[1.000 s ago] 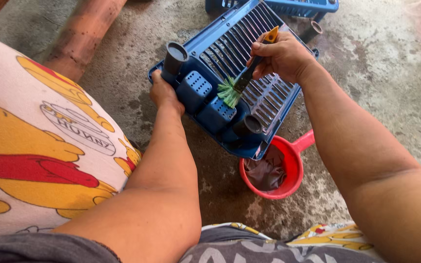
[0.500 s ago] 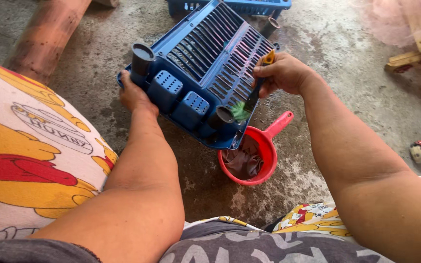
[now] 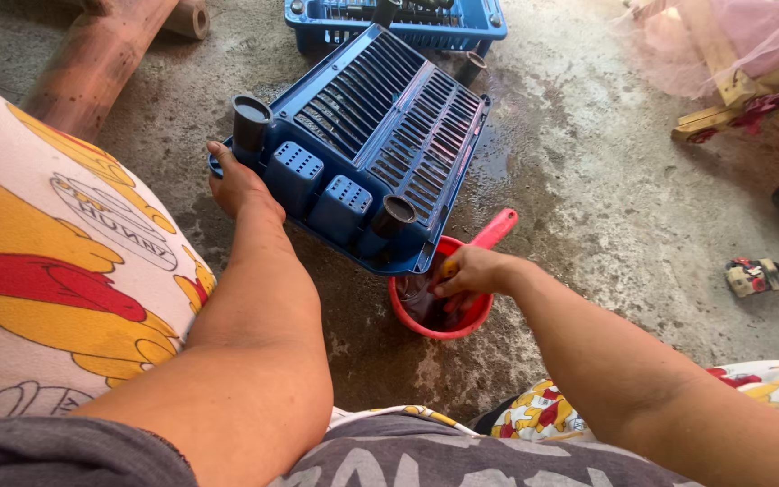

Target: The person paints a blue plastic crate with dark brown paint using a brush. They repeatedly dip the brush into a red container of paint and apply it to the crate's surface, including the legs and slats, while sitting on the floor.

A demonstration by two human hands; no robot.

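Blue rack point(image 3: 380, 135) gripped by left hand point(image 3: 238, 185), right hand point(image 3: 466, 271) in red dipper point(image 3: 444, 311)

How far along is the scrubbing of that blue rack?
Partly along, it seems. The blue slatted rack is tilted up, steadied by the left hand, and the concrete floor beside it is wet. In hand: the right hand dips a brush, mostly hidden, into the red dipper. The second blue rack behind waits; whether it is clean cannot be told.
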